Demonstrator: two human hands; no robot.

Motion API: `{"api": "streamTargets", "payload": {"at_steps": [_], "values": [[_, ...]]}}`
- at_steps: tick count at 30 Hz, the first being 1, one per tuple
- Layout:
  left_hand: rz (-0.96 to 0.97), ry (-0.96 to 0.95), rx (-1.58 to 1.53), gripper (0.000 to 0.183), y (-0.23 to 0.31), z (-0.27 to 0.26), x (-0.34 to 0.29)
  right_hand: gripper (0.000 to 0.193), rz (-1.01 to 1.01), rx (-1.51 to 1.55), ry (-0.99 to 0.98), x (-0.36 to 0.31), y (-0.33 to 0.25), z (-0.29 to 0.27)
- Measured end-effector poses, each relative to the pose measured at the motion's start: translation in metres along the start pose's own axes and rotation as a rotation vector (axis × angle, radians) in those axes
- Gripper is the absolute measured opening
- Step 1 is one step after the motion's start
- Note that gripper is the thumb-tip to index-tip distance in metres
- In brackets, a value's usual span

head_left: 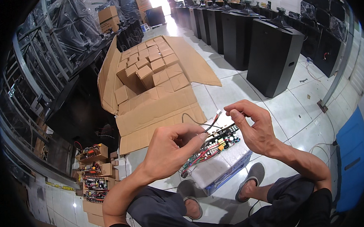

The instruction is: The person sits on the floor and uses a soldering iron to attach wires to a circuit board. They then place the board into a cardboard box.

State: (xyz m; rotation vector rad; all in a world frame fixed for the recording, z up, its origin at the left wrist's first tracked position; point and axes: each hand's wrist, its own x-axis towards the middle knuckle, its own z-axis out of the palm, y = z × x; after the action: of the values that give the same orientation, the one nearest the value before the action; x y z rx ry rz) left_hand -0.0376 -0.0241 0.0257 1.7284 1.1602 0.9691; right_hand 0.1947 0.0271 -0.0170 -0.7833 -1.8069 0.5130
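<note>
Between finger and thumb, my left hand (171, 148) pinches a thin dark cable (209, 128). A small white connector plug (219, 112) on red and black wires sticks up from that pinch. Close beside the plug, my right hand (253, 124) is raised with thumb and fingertips curled near each other; whether anything small is between them I cannot make out. Below both hands lies a circuit board (216, 146) crowded with capacitors, yellow parts and red and black wires. It rests on a white foam-like wrapped pad (211, 169) on top of a blue crate (229, 178).
Ahead, a large open carton (157, 104) holds many small brown boxes (159, 65). More circuit boards (96, 184) lie on cardboard at the left. Tall black speaker cabinets (273, 54) line the right side. A metal post (338, 66) and a blue panel (352, 159) stand at far right.
</note>
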Motion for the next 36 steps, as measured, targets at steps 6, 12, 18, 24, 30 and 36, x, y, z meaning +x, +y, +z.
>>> {"api": "streamTargets", "payload": {"at_steps": [6, 12, 18, 24, 30, 36], "values": [[-0.013, 0.001, -0.015, 0.021, 0.0003, 0.0011, -0.0007, 0.017, -0.007, -0.006, 0.014, -0.0004, -0.0007, -0.0004], [-0.019, -0.002, -0.012, 0.022, 0.0005, 0.0008, -0.0002, 0.017, -0.002, -0.012, 0.006, -0.0008, 0.0004, -0.0001], [-0.018, -0.001, -0.006, 0.023, 0.0006, 0.0012, 0.0, 0.018, 0.004, -0.02, -0.001, -0.0011, -0.0001, -0.0009], [-0.015, 0.001, -0.009, 0.024, 0.0001, 0.0011, -0.0001, 0.019, 0.0, -0.015, 0.0, -0.0014, 0.0005, -0.0001], [-0.02, -0.005, -0.014, 0.024, 0.0008, 0.0006, 0.0007, 0.018, 0.001, -0.021, -0.005, -0.0014, 0.0017, 0.0004], [-0.013, -0.007, -0.002, 0.024, 0.0015, 0.0001, -0.0006, 0.018, 0.013, -0.02, -0.009, -0.0016, -0.0009, -0.0005]]}}
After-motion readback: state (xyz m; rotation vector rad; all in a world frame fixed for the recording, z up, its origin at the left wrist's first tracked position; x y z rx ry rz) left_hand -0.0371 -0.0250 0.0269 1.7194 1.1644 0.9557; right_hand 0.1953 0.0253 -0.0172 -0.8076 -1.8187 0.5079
